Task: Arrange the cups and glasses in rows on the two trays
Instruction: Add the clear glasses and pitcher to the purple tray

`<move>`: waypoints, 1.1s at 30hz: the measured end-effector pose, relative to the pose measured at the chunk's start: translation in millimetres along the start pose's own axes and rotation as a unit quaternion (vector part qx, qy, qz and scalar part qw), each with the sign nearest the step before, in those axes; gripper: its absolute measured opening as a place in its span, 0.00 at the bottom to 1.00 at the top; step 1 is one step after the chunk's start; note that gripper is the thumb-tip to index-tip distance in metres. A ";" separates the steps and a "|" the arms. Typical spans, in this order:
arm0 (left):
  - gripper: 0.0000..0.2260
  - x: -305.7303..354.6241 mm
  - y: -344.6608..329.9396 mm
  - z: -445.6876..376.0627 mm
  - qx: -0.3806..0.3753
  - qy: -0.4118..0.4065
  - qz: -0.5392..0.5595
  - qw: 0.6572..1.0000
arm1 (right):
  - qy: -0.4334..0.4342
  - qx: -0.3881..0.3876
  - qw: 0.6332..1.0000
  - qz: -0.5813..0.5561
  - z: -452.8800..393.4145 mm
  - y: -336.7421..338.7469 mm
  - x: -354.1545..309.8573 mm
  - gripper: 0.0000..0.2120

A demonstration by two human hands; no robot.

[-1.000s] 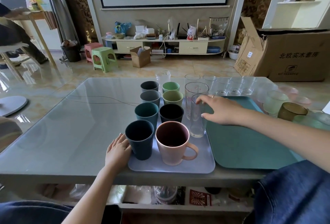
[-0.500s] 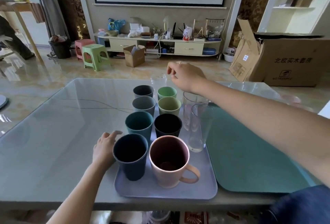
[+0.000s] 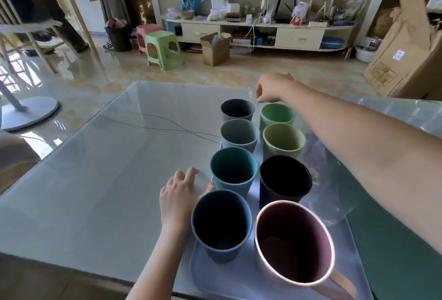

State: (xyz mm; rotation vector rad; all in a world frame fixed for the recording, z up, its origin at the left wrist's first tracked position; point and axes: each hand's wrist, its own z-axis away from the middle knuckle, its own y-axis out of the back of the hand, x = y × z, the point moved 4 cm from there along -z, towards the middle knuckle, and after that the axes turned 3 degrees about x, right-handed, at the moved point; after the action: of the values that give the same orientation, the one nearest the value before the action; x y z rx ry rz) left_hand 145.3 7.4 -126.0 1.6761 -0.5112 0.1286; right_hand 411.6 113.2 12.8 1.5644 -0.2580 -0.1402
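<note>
Cups sit in two rows on lavender tray (image 3: 203, 259). Right hand (image 3: 272, 87), fingers curled, w/ grip unclear, hovers past green cup (image 3: 277, 114), nearest far end; left hand (image 3: 178, 198) rests loose on bench.

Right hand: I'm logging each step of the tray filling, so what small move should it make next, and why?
Probably close the right hand on the clear glass just beyond the green cup and bring it to the lavender tray. The hand hovers there, fingers curled, apparently holding nothing, and two rows of cups already stand on the tray.
</note>
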 end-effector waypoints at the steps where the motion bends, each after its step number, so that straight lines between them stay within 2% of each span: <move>1: 0.25 -0.9 -1.1 -0.6 -0.002 -0.001 -0.001 1.000 | -0.001 0.004 1.000 0.007 -2.0 -1.7 -1.2 0.09; 6: 0.41 -1.1 -0.2 0.8 -0.005 -0.004 -0.014 1.000 | -0.033 0.057 0.996 0.054 -5.5 -4.1 -3.6 0.08; 10: 0.43 -0.1 0.6 -0.2 -0.007 0.003 -0.008 1.000 | -0.037 0.116 0.991 0.049 4.1 3.2 -7.9 0.14; 13: 0.44 1.8 2.8 3.8 -0.023 -0.002 -0.014 1.000 | -0.027 0.182 0.983 0.003 18.8 24.7 -7.0 0.13; 15: 0.39 -5.6 0.7 -1.1 -0.029 0.023 0.040 0.999 | -0.028 0.223 0.973 -0.058 27.5 42.7 -6.5 0.11; 16: 0.33 -11.2 -0.9 -4.2 -0.029 0.046 0.093 0.994 | -0.033 0.239 0.966 -0.093 32.5 53.5 -6.0 0.10; 18: 0.21 -14.8 3.0 -1.7 -0.029 0.089 0.238 0.967 | -0.033 0.262 0.954 -0.138 50.9 78.9 -2.4 0.09; 20: 0.13 -8.8 18.4 2.7 -0.012 0.129 0.404 0.906 | -0.015 0.281 0.945 -0.164 72.5 101.9 3.7 0.08; 23: 0.09 -3.8 63.9 -5.3 0.146 0.183 0.523 0.820 | 0.031 0.284 0.944 -0.165 101.0 123.0 9.0 0.06; 25: 0.12 16.6 110.1 -6.4 0.213 0.138 0.560 0.789 | 0.058 0.284 0.946 -0.147 129.8 139.0 12.2 0.05; 27: 0.13 50.3 154.0 -2.7 0.216 0.045 0.569 0.792 | 0.073 0.299 0.940 -0.149 157.1 158.7 17.7 0.05; 30: 0.15 109.5 207.0 14.5 0.199 -0.102 0.501 0.836 | 0.081 0.314 0.931 -0.167 198.1 183.5 25.6 0.06; 33: 0.24 166.7 237.2 35.3 0.233 -0.233 0.302 0.894 | 0.097 0.310 0.930 -0.173 243.0 202.8 31.5 0.06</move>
State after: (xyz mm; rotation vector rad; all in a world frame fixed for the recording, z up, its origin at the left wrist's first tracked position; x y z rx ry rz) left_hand 191.9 -89.5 145.6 1.9639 -1.4591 0.3240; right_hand 366.0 -128.8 214.3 2.2327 0.1556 -0.1878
